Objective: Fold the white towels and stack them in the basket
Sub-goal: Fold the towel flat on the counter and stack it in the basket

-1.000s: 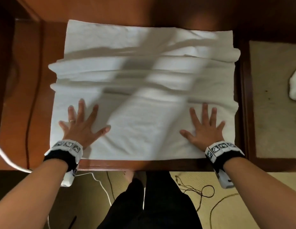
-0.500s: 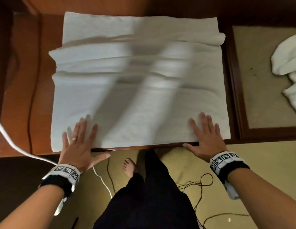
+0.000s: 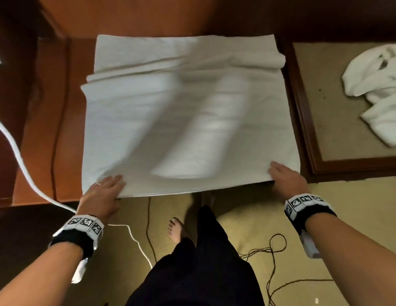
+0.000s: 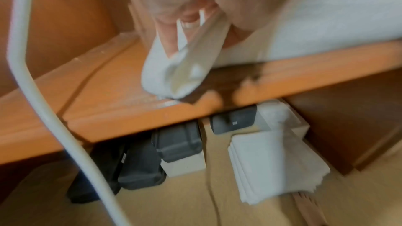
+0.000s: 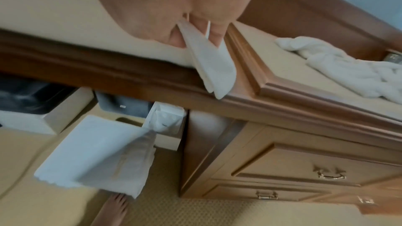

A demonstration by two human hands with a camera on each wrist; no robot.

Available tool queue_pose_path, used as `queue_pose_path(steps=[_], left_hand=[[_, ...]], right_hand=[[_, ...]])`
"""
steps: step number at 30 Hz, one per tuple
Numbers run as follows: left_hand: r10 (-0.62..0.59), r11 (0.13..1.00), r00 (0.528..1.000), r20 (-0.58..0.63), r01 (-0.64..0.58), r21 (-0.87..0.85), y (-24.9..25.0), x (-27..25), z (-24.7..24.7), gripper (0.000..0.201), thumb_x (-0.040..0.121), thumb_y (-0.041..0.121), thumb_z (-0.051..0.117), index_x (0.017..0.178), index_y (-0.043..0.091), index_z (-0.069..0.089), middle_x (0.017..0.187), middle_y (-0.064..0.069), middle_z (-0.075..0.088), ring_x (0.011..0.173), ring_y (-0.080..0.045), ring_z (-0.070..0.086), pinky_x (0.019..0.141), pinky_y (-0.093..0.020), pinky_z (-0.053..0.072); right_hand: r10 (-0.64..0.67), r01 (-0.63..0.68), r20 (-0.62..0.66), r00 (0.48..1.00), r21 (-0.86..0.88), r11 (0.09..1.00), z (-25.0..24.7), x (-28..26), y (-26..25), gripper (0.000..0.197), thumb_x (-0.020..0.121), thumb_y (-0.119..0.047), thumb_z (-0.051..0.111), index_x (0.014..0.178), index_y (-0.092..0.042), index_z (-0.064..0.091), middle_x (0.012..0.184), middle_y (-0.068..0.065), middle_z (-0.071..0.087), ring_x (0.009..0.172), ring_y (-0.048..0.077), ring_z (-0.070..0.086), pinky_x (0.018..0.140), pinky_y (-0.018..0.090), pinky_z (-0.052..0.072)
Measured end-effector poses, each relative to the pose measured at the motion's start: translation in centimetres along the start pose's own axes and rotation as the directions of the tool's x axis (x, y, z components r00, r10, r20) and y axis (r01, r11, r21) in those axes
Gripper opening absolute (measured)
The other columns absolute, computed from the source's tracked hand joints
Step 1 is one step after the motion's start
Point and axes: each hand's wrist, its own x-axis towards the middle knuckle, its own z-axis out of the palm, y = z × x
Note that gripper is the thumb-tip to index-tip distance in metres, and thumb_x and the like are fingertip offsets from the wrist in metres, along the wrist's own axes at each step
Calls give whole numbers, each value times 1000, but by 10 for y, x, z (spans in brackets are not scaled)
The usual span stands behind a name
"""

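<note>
1. Towel first: a large white terry towel [image 3: 188, 115] lies spread over the orange-brown wooden desk top [image 3: 44, 129], its far part bunched into long ridges and its near edge at the desk's front lip, which is why both hands work from that edge.
2. Her left hand [image 3: 102, 193] pinches the near left corner, fingers on top; the left wrist view shows the corner [image 4: 180, 68] drooping from the fingers.
3. Her right hand [image 3: 285, 180] pinches the near right corner [image 5: 211, 68] likewise.
4. Hands sit well apart, one per corner, so the edge should stay taut and square; I judge she means to carry it towards the far side for a fold.
5. More crumpled white towels [image 3: 380, 89] wait on the tan inset top of the dark-framed cabinet [image 3: 338, 120] to the right.
6. Folded white towels [image 5: 95, 152] already lie below the desk; whether a basket holds them I cannot tell.
</note>
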Motion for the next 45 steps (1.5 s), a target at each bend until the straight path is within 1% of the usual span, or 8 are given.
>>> queue_pose_path(steps=[4,7,12,19,34,40,43,45], left_hand=[[-236,972,935,264,227,65,10,10,-46,25,90,13,56,102,28,71,112,-4,71,104,-26,66,87,-35,51],[-224,969,877,425,246,3,7,12,-58,28,83,5,54,61,20,62,72,2,69,73,-15,68,67,-26,50],[-191,977,867,461,212,8,2,17,-80,36,82,-3,50,52,17,51,48,7,49,49,-8,44,51,-20,34],[-234,968,955,180,247,-49,6,55,-129,29,86,-2,58,63,15,56,61,2,56,60,-16,54,53,-25,35],[-412,911,911,29,410,49,7,167,-178,28,95,43,56,76,23,61,73,4,61,65,-19,55,68,-35,43],[-462,872,887,-17,458,172,5,208,-169,25,86,4,49,85,24,63,71,4,58,69,-24,54,76,-36,35],[-455,877,886,-90,463,126,5,213,-151,40,86,7,52,117,30,63,115,-1,67,107,-27,59,96,-41,33],[-415,894,903,-112,428,133,10,206,-127,61,88,23,58,145,30,40,155,-4,39,141,-30,35,113,-47,21]], right_hand=[[104,-58,259,960,-179,982,-41,-1,-1,26,92,-10,48,113,-17,59,116,7,63,108,27,61,88,37,52],[96,-3,428,899,-213,977,-51,-9,4,29,91,-10,49,115,-18,62,124,6,61,115,25,59,94,33,49],[133,-25,429,894,-247,969,-70,-16,11,32,91,-6,49,119,-13,62,126,7,61,117,25,59,92,31,47],[167,-111,194,967,-268,957,-123,22,12,33,92,-5,42,114,-19,61,120,9,62,111,29,61,89,37,50],[101,-76,103,990,-216,973,-180,167,27,32,89,-3,46,109,-21,64,114,8,65,108,31,62,86,37,51],[59,-41,86,995,-195,980,-174,222,35,27,87,-6,47,104,-20,64,109,8,66,105,32,62,85,39,50],[37,-54,-97,995,-182,982,-148,231,41,26,83,-9,52,104,-19,64,112,6,63,108,32,53,89,43,42],[35,-54,-266,963,-66,996,-124,223,38,35,76,-13,55,109,-13,65,121,11,59,108,36,51,88,46,40]])
